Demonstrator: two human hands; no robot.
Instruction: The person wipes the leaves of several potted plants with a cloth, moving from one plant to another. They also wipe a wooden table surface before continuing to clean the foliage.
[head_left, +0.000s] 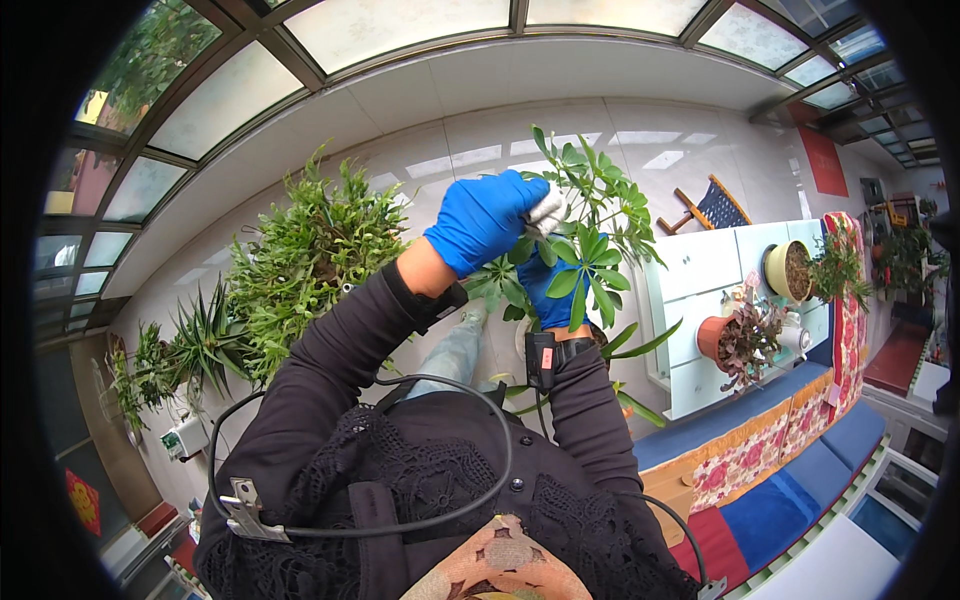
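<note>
My left hand (484, 217), in a blue glove, is closed around a bunched white cloth (547, 214). The cloth is against the upper leaves of a green umbrella plant (schefflera) (592, 270). Lower and slightly to the right is my right hand (551, 289), also blue-gloved, among the same plant's leaves. Leaves and the left hand's cloth cover its fingers, so whether they grip a leaf or stem cannot be told. The plant's stems spread up and to the right of both hands.
A bushy green plant (322, 255) stands left, with a spiky plant (208, 337) beyond it. At right, a glass-topped table (701, 259) bears a terracotta pot (716, 337) and a cream pot (784, 270). A folding stool (716, 206) lies behind it; a cushioned bench (795, 487) runs along the lower right.
</note>
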